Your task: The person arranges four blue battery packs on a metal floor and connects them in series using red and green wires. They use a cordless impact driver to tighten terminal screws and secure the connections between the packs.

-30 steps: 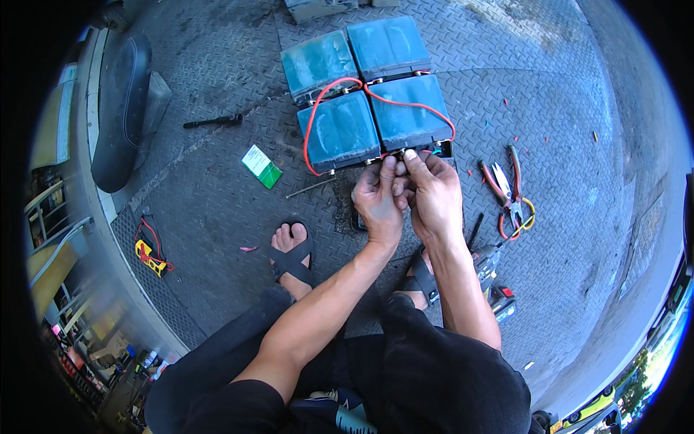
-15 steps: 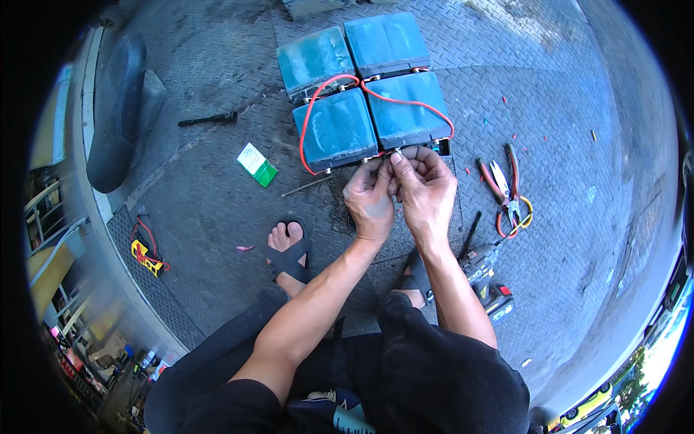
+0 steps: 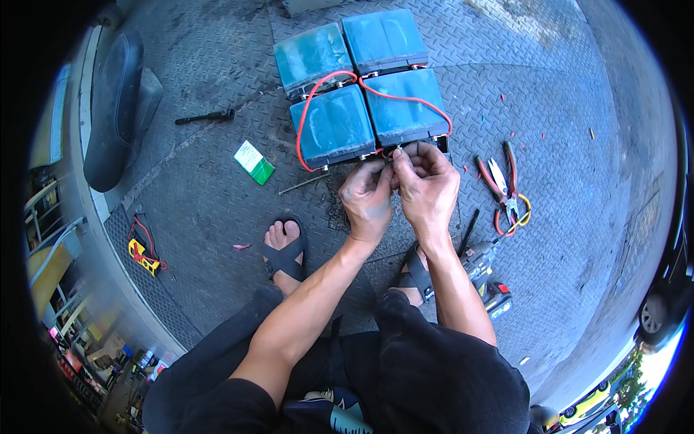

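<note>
Several blue-green batteries [image 3: 333, 127] stand close together in a block, joined by red wires [image 3: 408, 98] at their terminals. At the near edge of the front right battery [image 3: 406, 108], my left hand [image 3: 367, 202] and my right hand [image 3: 428, 189] meet with fingertips together. The right thumb and forefinger pinch right by a metal terminal. Beside them, the left fingers are closed just below the battery edge. Whatever is between the fingertips is too small and hidden to make out.
Pliers [image 3: 510, 189] and scissors lie to the right; a power drill [image 3: 483, 271] is beside my right forearm. A green-and-white packet [image 3: 253, 162], a long thin screw [image 3: 303, 184], a black socket tool [image 3: 205, 117] and a yellow meter [image 3: 144, 257] lie to the left. A black seat [image 3: 116, 112] stands far left.
The view has shifted slightly. Both hands stay at the same battery terminal, with the left hand and fingers moved only a little.
</note>
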`<move>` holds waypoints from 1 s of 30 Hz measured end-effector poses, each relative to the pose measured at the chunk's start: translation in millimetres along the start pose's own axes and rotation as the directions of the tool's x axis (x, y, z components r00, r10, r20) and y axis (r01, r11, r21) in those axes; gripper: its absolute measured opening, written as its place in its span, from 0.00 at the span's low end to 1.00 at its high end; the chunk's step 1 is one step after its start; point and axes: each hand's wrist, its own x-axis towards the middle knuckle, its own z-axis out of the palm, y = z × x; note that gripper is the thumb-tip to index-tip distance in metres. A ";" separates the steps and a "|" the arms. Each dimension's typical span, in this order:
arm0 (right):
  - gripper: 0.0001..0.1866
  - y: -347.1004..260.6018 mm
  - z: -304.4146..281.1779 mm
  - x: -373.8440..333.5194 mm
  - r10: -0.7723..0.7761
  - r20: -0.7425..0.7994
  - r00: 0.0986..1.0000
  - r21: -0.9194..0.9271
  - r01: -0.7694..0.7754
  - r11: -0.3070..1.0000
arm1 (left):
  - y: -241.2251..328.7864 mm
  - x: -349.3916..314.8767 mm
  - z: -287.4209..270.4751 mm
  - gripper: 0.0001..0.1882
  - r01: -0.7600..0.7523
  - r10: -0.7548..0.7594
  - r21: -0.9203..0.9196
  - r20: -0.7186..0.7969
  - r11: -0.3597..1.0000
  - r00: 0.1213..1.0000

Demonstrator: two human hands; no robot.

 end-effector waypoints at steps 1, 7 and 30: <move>0.08 0.7 0.2 0.0 -0.018 0.007 1.000 0.019 0.018 1.000 | 0.9 0.0 -0.9 0.06 -0.023 0.022 0.043 0.010 0.999 1.000; 0.08 4.8 3.6 -2.0 -0.083 -0.028 0.996 0.007 0.084 0.996 | 7.8 6.5 -0.1 0.05 0.127 -0.129 -0.170 0.002 0.977 0.992; 0.15 -12.6 5.8 -8.7 0.149 0.112 0.982 0.308 -0.177 0.935 | 18.1 1.8 3.9 0.12 0.338 -0.328 -0.445 0.101 0.829 0.939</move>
